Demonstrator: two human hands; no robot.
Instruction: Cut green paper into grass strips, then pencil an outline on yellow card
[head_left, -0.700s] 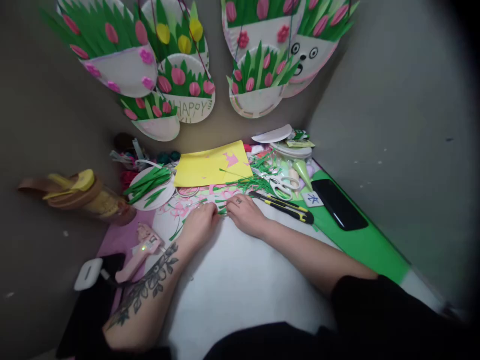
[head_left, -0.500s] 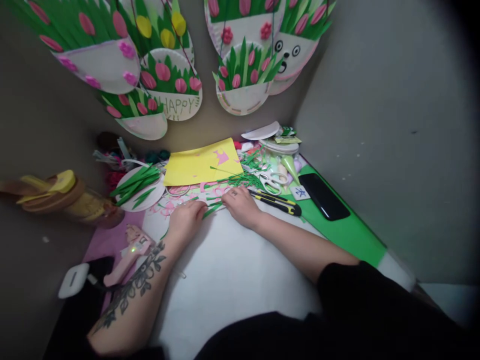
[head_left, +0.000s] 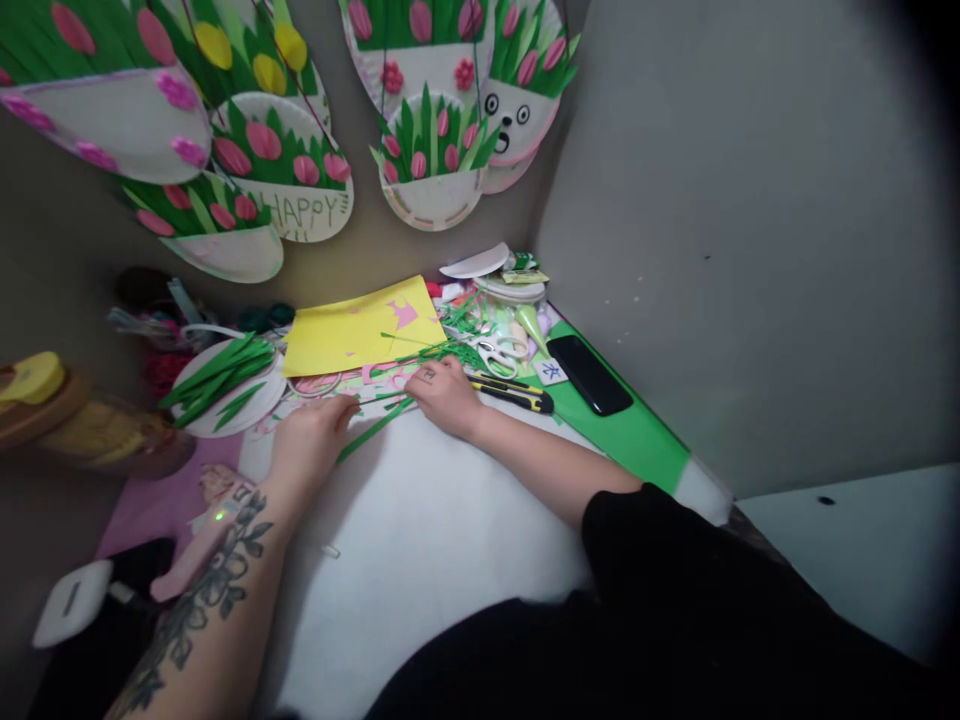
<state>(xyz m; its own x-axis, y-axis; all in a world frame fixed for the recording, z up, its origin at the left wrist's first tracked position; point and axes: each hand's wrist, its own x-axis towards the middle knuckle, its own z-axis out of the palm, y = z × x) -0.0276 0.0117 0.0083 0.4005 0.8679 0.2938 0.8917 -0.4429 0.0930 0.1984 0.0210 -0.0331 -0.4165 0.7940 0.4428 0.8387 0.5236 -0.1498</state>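
Observation:
My left hand (head_left: pixel 311 440) is closed in a pinch at the end of a thin green strip, which runs across toward my right hand. My right hand (head_left: pixel 448 398) has its fingers closed on the green strips near the cutter. One longer green paper strip (head_left: pixel 375 432) slants down-left from the right fingers, its lower end free above the white table (head_left: pixel 405 540). Just right of my right hand lie yellow-and-black utility knives (head_left: pixel 517 392). White-handled scissors (head_left: pixel 501 352) rest behind them. Pink paper scraps (head_left: pixel 384 373) are scattered behind both hands.
A paper plate (head_left: pixel 262 400) carries cut green leaves (head_left: pixel 225 375). Behind lies a yellow sheet (head_left: pixel 337 335). On the left are a pink glue gun (head_left: pixel 191 548), a tumbler (head_left: pixel 97 430) and a white case (head_left: pixel 73 605). A phone (head_left: pixel 590 374) lies right. Tulip plate crafts (head_left: pixel 442 200) hang on the wall.
My left hand has drawn away from my right hand, leftward, widening the gap between them. More of the green strips shows. The camera view has turned right.

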